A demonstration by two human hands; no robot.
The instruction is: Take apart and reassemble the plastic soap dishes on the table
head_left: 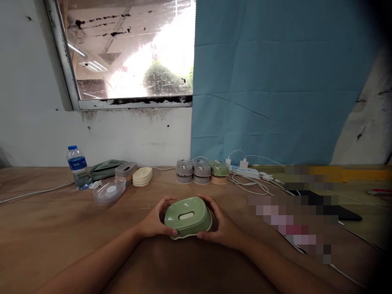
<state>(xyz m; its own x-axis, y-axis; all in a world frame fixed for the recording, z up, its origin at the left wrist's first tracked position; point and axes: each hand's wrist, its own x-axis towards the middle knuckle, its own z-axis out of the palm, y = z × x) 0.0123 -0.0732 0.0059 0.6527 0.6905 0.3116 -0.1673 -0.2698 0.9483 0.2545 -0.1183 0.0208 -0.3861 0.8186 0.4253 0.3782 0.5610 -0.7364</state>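
Note:
A green plastic soap box (200, 224) with an oval slot in its upturned face is held between both hands, slightly tilted, low over the table in front of me. My left hand (159, 218) grips its left end, thumb along the near edge and fingers on the far side. On the right end, my right hand (222, 222) is wrapped the same way, thumb at the near rim. Part of a pale surface shows through the slot. The underside of the box is hidden.
Toward the back wall stand stacked grey and green boxes (201, 171), cream trays (142, 176), a clear lid (110, 191), a grey box (125, 170), a green pouch (102, 169) and a water bottle (79, 167). A power strip (245, 170) with tangled cables lies at the right.

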